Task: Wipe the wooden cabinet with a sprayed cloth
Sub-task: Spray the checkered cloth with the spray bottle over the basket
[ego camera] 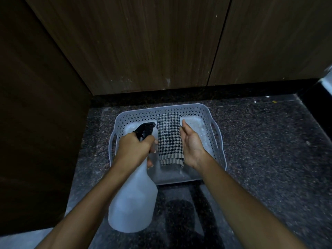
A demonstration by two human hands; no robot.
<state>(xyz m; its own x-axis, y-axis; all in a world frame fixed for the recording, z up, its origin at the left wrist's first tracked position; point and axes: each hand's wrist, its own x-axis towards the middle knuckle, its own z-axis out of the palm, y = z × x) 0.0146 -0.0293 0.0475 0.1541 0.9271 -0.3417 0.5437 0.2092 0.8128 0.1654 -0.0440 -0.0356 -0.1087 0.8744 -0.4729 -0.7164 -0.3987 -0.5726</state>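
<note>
The left hand's fingers grip a frosted bottle by its black trigger neck. Just right of it, a folded black-and-tan checked cloth lies mid-basket. The right hand, fingers straight, sits against the cloth's right edge. The floor is dark speckled stone, with the brown wooden cabinet beyond.

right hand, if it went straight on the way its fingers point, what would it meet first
Likely the basket's far wall, just past the right hand; the checked cloth lies beside it, not ahead. Depth unclear.
</note>
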